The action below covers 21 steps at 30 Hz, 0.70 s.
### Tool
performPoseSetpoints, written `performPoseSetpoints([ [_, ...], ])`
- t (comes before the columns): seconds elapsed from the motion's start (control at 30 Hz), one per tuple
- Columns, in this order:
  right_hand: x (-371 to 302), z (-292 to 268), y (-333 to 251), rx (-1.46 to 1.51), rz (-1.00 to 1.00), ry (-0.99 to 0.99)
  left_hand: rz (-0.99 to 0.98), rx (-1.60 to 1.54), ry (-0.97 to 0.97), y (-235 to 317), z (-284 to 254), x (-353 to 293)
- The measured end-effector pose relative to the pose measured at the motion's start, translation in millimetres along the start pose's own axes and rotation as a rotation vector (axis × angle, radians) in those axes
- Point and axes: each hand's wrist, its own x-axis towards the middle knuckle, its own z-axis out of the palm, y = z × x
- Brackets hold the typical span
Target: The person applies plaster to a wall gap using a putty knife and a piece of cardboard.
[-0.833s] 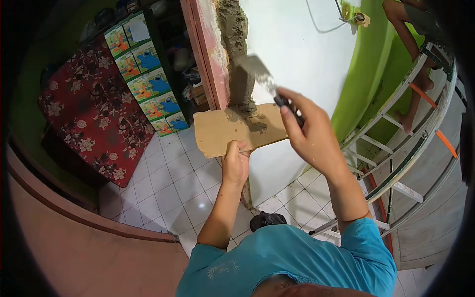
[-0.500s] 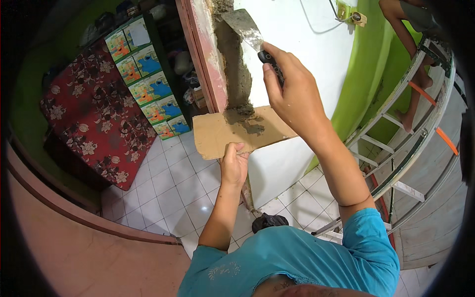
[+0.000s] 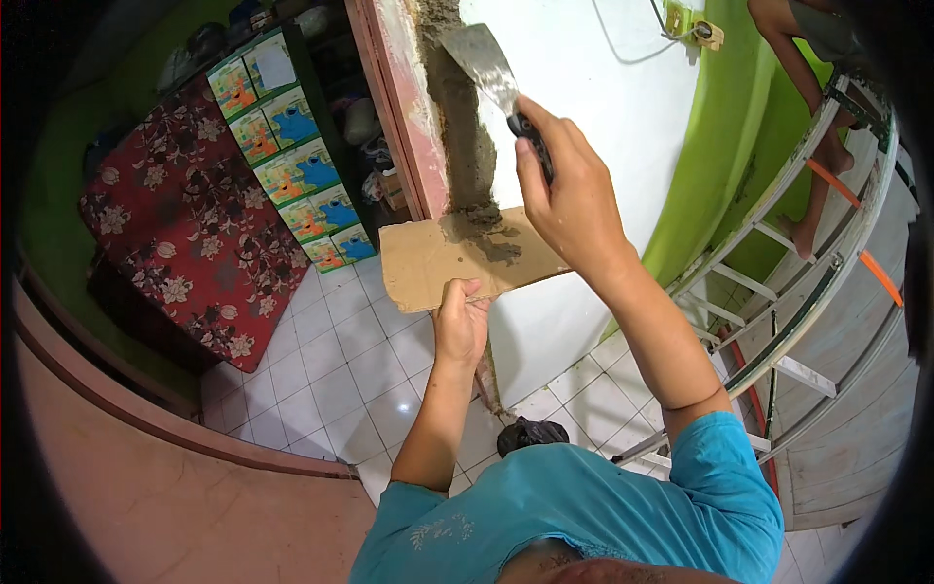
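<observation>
Right hand point(image 3: 576, 200): upper centre, fingers closed round the dark handle of the putty knife
Putty knife point(image 3: 489, 70): top centre, its blade tilted up and left, over the edge of the mortar strip in view; whether they touch, cannot tell
Left hand point(image 3: 461, 329): centre, fingers pinching the near edge of the cardboard, thumb on top
Cardboard point(image 3: 418, 263): centre, a grey mortar smear point(image 3: 501, 252) on it
Mortar strip point(image 3: 465, 146): top centre, between pink door frame point(image 3: 391, 107) and white wall point(image 3: 584, 107)
Ladder point(image 3: 745, 282): right side, another person's bare leg point(image 3: 817, 156) behind it
</observation>
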Motion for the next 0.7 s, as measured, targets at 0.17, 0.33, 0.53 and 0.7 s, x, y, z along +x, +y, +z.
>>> performPoseSetpoints([
  [0.17, -15, 8, 10, -0.035, 0.004, -0.019, -0.01, -0.048, 0.058, 1, 6, -2],
  [0.33, -62, -1, 10, 0.008, 0.1, -0.14, 0.013, -0.051, 0.03, 4, 9, -5],
  [0.53, -51, -17, -1, 0.044, 0.125, -0.152, 0.0, -0.013, 0.035, -1, 1, -3],
  [0.7, -20, -5, 8, 0.055, -0.018, -0.023, 0.006, 0.009, 0.05, 0, -1, -1],
])
